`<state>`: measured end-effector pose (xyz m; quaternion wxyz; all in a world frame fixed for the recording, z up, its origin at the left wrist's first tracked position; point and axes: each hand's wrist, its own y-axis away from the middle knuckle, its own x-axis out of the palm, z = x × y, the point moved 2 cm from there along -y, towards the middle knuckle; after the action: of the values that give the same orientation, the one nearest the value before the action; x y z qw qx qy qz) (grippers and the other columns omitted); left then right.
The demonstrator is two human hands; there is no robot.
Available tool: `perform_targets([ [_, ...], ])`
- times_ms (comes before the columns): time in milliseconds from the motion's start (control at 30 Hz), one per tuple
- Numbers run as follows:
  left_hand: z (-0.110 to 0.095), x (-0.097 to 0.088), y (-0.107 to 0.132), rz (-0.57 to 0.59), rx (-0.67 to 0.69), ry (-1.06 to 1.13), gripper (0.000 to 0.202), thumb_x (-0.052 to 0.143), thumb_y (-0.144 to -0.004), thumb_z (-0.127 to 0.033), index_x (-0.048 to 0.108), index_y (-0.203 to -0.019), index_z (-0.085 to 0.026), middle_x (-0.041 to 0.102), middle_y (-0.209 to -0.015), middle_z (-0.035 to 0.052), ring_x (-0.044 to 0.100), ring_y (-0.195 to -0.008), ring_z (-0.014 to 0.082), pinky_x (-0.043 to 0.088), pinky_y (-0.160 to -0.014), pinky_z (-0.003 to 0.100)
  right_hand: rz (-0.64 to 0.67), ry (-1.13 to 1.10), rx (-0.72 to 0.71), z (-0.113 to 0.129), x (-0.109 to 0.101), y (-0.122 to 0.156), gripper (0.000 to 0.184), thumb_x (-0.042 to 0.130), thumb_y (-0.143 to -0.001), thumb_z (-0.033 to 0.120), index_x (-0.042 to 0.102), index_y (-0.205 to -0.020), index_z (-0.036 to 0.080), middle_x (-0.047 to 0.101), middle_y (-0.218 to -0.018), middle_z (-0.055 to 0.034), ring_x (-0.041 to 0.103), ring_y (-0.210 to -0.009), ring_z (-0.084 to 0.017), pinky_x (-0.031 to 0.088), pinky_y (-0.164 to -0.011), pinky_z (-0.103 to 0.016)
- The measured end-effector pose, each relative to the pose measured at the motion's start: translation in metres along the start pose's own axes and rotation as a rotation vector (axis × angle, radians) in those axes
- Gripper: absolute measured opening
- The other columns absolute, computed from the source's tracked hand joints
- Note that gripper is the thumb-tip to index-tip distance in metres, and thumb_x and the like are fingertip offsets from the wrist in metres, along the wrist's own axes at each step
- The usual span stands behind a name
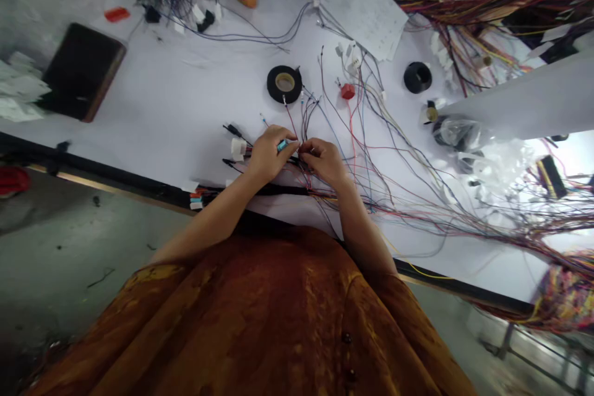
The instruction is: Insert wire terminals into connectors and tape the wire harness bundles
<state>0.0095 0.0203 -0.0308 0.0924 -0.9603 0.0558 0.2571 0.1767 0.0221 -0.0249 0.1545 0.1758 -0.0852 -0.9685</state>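
Note:
My left hand (271, 153) pinches a small teal-blue wire connector (282, 146) between thumb and fingers. My right hand (325, 161) sits just to its right, fingertips closed on thin wires (306, 151) at the connector's end. The two hands nearly touch. A loose wiring harness (371, 189) spreads from under my hands towards the right across the white workbench (162, 99). A white multi-pin connector (238, 148) lies just left of my left hand, with black-sheathed wire ends (233, 130) beside it. Part of the harness is hidden beneath my hands.
A roll of black tape (284, 84) and a red connector (348, 91) lie ahead of my hands. Further off are a second black tape roll (417, 77), papers (363, 9), a dark pad (81, 71), a plastic bag (492, 161) and thick coloured wire bundles (487, 6).

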Motion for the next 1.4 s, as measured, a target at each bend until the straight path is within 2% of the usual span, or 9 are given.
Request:
perform_targets([
  [133,-0.001,-0.005,0.002,-0.053,-0.095,-0.005,0.018,0.061,-0.087,-0.036,0.061,-0.092,-0.019,0.069,-0.091,0.0055,0.064,-0.087,0.0199,0.049,-0.084,0.033,-0.029,-0.072,0.001,-0.004,0.000,0.000,0.007,0.056,-0.073,0.022,0.057,-0.079,0.019,0.058,-0.069,0.0035,0.049,-0.053,-0.007,0.038,-0.048,-0.019],
  [267,-0.001,-0.005,0.004,-0.007,-0.177,-0.022,0.017,0.058,-0.087,-0.034,0.062,-0.092,-0.018,0.073,-0.088,0.0054,0.066,-0.084,0.0194,0.050,-0.082,0.033,-0.111,-0.184,-0.001,-0.006,0.004,0.002,0.007,0.051,-0.078,0.022,0.051,-0.085,0.021,0.063,-0.073,0.0043,0.046,-0.045,-0.005,0.036,-0.043,-0.018],
  [400,0.002,-0.002,0.002,0.088,-0.271,0.247,0.036,0.059,-0.084,-0.028,0.055,-0.118,-0.017,0.074,-0.104,0.0076,0.066,-0.074,0.0152,0.052,-0.070,0.030,-0.231,-0.198,-0.007,-0.003,0.006,0.004,0.004,0.051,-0.080,0.021,0.050,-0.084,0.021,0.061,-0.072,0.0052,0.045,-0.043,-0.004,0.034,-0.041,-0.016],
  [467,0.004,-0.002,0.001,0.120,-0.288,0.367,0.041,0.059,-0.083,-0.027,0.054,-0.123,-0.017,0.074,-0.105,0.0083,0.065,-0.070,0.0139,0.051,-0.063,0.027,-0.285,-0.184,0.002,-0.002,0.007,0.003,0.002,0.054,-0.081,0.022,0.052,-0.082,0.021,0.058,-0.072,0.0052,0.046,-0.044,-0.003,0.034,-0.040,-0.016],
  [600,0.003,-0.004,-0.001,0.137,-0.169,0.369,0.024,0.057,-0.085,-0.025,0.068,-0.105,-0.017,0.074,-0.098,0.0063,0.068,-0.086,0.0181,0.055,-0.075,0.031,-0.274,-0.168,0.054,-0.001,0.009,-0.005,0.009,0.057,-0.084,0.027,0.056,-0.079,0.020,0.056,-0.063,0.0057,0.045,-0.040,-0.004,0.032,-0.038,-0.017],
  [700,0.004,-0.004,-0.002,0.062,-0.068,0.275,0.019,0.057,-0.086,-0.024,0.073,-0.093,-0.018,0.070,-0.103,0.0068,0.065,-0.100,0.0208,0.054,-0.089,0.035,-0.216,-0.175,0.060,-0.001,0.011,-0.010,0.010,0.058,-0.084,0.027,0.060,-0.079,0.019,0.060,-0.060,0.0048,0.043,-0.038,-0.005,0.031,-0.037,-0.018],
  [1033,0.011,0.000,-0.001,0.040,-0.040,0.289,0.019,0.060,-0.089,-0.029,0.075,-0.098,-0.022,0.066,-0.121,0.0081,0.062,-0.112,0.0219,0.054,-0.095,0.035,-0.328,-0.162,0.015,-0.004,0.015,-0.003,0.013,0.061,-0.082,0.031,0.066,-0.080,0.018,0.064,-0.068,0.0030,0.043,-0.042,-0.005,0.031,-0.039,-0.020],
  [1267,0.010,0.000,0.000,0.067,-0.072,0.358,0.018,0.062,-0.087,-0.031,0.076,-0.094,-0.021,0.066,-0.126,0.0085,0.063,-0.113,0.0237,0.057,-0.085,0.034,-0.229,-0.107,-0.036,-0.006,0.014,-0.003,0.016,0.056,-0.083,0.029,0.067,-0.089,0.018,0.067,-0.076,0.0015,0.044,-0.045,-0.006,0.033,-0.044,-0.021],
  [1400,0.006,-0.001,-0.001,0.085,-0.131,0.400,0.019,0.061,-0.086,-0.031,0.072,-0.095,-0.018,0.070,-0.115,0.0090,0.067,-0.094,0.0199,0.056,-0.072,0.029,-0.048,-0.125,-0.058,-0.001,0.011,-0.001,0.022,0.058,-0.081,0.027,0.062,-0.100,0.018,0.063,-0.072,0.0039,0.044,-0.049,-0.006,0.034,-0.046,-0.020],
])
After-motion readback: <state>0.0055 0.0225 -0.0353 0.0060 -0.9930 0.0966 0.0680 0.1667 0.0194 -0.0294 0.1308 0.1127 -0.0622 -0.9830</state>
